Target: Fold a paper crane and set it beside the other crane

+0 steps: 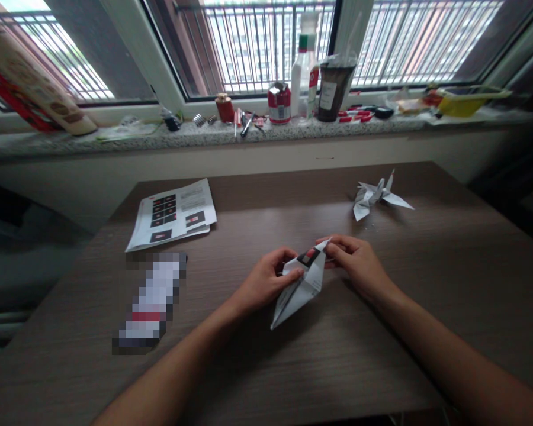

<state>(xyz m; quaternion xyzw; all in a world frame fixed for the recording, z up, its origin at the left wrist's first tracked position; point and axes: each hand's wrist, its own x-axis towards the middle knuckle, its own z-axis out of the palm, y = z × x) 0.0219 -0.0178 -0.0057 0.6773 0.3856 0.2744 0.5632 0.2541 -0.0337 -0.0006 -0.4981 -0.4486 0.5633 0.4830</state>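
Observation:
A piece of printed paper folded into a long pointed diamond, a folded paper, is held between both hands above the brown table. My left hand grips its left side, thumb on top and fingers behind. At the upper right tip, my right hand pinches the paper between thumb and fingers. The lower tip points down toward me. Farther back on the right stands a finished-looking paper crane made of similar printed paper, apart from both hands.
Printed sheets lie stacked at the table's back left, with a pixelated phone-like object nearer me. Behind the table, a stone windowsill carries a red can, a clear bottle, a dark cup and a yellow container.

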